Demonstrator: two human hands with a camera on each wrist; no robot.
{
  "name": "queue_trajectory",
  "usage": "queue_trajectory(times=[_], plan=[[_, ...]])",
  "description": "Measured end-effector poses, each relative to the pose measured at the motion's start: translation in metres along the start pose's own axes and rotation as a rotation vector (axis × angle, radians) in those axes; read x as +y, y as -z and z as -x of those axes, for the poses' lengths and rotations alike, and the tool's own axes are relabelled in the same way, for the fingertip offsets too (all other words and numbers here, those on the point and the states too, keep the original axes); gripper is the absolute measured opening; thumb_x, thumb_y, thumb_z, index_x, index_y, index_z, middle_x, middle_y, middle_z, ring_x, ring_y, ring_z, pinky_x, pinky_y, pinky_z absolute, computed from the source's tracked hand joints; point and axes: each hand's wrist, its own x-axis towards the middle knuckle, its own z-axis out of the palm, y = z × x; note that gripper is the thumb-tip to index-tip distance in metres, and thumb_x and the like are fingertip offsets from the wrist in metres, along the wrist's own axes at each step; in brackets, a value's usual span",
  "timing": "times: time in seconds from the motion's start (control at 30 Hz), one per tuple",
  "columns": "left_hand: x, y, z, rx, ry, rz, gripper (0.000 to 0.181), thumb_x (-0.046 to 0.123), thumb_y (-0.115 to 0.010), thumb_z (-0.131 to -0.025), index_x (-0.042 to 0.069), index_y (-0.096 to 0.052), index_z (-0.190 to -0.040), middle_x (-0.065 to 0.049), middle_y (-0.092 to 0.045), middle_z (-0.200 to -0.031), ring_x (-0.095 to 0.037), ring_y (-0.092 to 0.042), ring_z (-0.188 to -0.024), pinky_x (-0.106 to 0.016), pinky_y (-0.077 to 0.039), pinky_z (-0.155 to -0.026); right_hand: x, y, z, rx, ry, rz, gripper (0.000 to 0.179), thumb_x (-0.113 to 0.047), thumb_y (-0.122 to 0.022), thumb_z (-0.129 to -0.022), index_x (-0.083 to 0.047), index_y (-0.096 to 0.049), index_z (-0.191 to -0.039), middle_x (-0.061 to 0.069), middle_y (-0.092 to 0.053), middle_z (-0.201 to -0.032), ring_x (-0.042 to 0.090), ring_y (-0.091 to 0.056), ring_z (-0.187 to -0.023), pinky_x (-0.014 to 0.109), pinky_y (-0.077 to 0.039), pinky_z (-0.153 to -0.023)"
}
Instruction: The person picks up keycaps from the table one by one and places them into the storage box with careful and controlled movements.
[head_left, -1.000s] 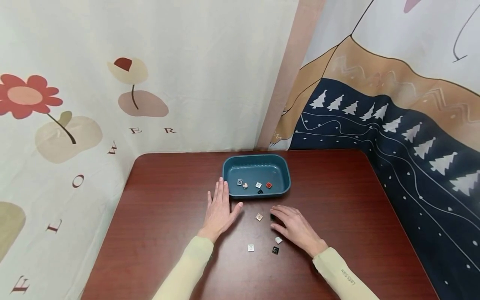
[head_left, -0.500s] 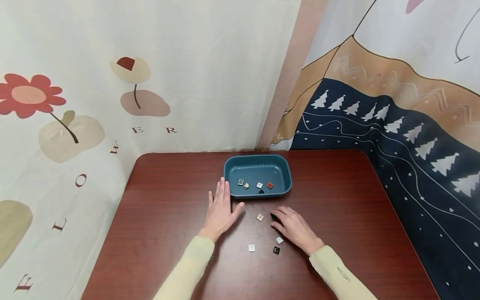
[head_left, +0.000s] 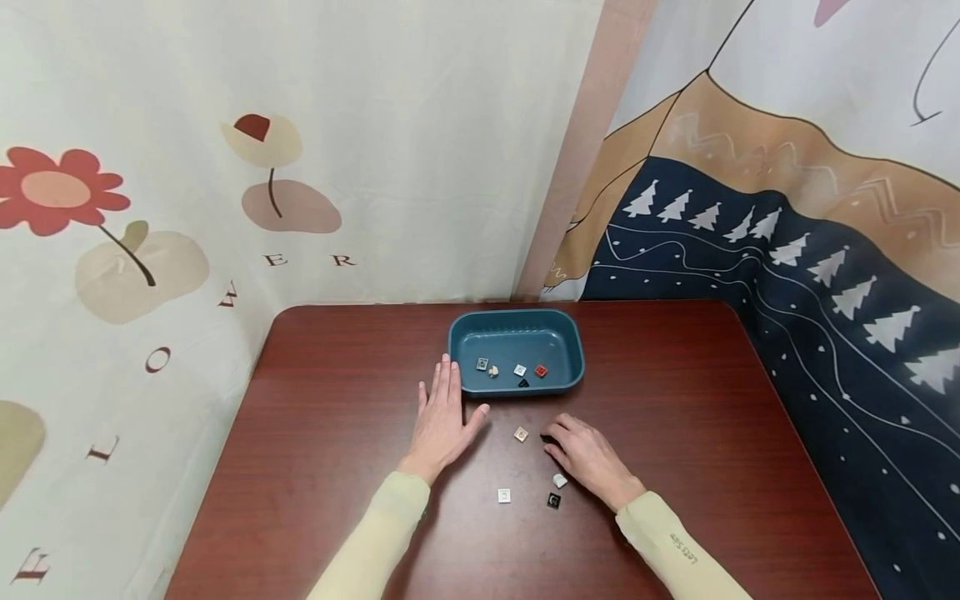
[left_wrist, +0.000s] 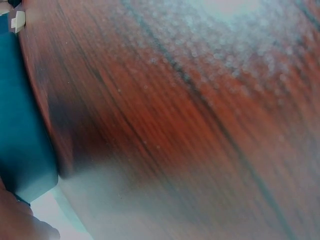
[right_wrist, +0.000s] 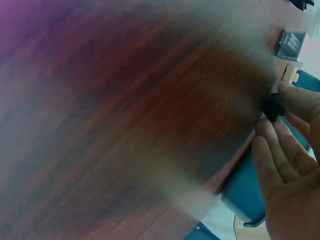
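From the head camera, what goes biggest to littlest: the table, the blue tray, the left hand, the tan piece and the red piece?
1. Table
2. Blue tray
3. Left hand
4. Tan piece and red piece: too alike to rank

I'm in a curtained-off corner, can't tell if home or studio: cream flower-print curtain point(head_left: 435, 167) lettered FLOWER, navy-and-tan pine-tree curtain point(head_left: 787, 292), both hanging close around a reddish-brown wood-grain table point(head_left: 675, 375).
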Motion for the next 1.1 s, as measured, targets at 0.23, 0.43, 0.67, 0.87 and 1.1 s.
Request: queue_trajectory(times=[0.23,0.43,0.67,0.87,1.1], plan=[[0.000,0.000,-0.001,-0.018,0.009,0.002,0.096,0.060,-0.049,-0.102,-0.002,-0.011,-0.164,-0.013,0.003,-0.173,-0.031,-0.005,-0.159,-0.060,-0.008,-0.124,0.001,-0.002,0.000,0.001,-0.012,-0.007,0.016,-0.010,-0.081,-0.089,-0.010,-0.074,-0.104,0.000,-0.066,-0.100,0.016,-0.066,-0.092,0.036,-0.058,-0.081],[0.000,0.000,-0.001,-0.027,0.015,0.004,0.096,0.060,-0.049,-0.102,-0.002,-0.011,-0.164,-0.012,0.003,-0.173,-0.029,-0.003,-0.160,-0.059,-0.006,-0.124,0.000,0.001,-0.002,0.039,-0.013,-0.032,0.016,-0.008,-0.082,-0.088,-0.011,-0.074,-0.101,-0.002,-0.065,-0.098,0.014,-0.065,-0.089,0.034,-0.058,-0.078],[-0.001,-0.001,-0.002,-0.020,0.012,0.001,0.095,0.060,-0.049,-0.102,-0.002,-0.011,-0.164,-0.012,0.002,-0.173,-0.030,-0.005,-0.160,-0.060,-0.007,-0.124,-0.003,0.012,-0.005,0.089,-0.027,-0.055,0.015,-0.007,-0.081,-0.089,-0.012,-0.075,-0.102,-0.003,-0.066,-0.100,0.013,-0.064,-0.091,0.035,-0.058,-0.080],[-0.001,-0.001,-0.002,-0.021,0.011,-0.001,0.095,0.060,-0.049,-0.102,-0.002,-0.011,-0.164,-0.012,0.002,-0.173,-0.029,-0.004,-0.160,-0.060,-0.008,-0.124,-0.009,0.025,-0.007,0.106,-0.029,-0.076,0.018,-0.006,-0.081,-0.089,-0.009,-0.076,-0.106,-0.001,-0.067,-0.104,0.014,-0.065,-0.095,0.036,-0.058,-0.083],[-0.001,0.000,-0.003,-0.028,0.017,0.006,0.095,0.060,-0.049,-0.101,-0.002,-0.012,-0.164,-0.011,0.003,-0.174,-0.027,-0.002,-0.160,-0.058,-0.006,-0.125,-0.010,0.039,-0.015,0.151,-0.052,-0.081,0.025,-0.008,-0.083,-0.088,-0.014,-0.076,-0.111,-0.001,-0.069,-0.108,0.013,-0.066,-0.098,0.035,-0.059,-0.087]])
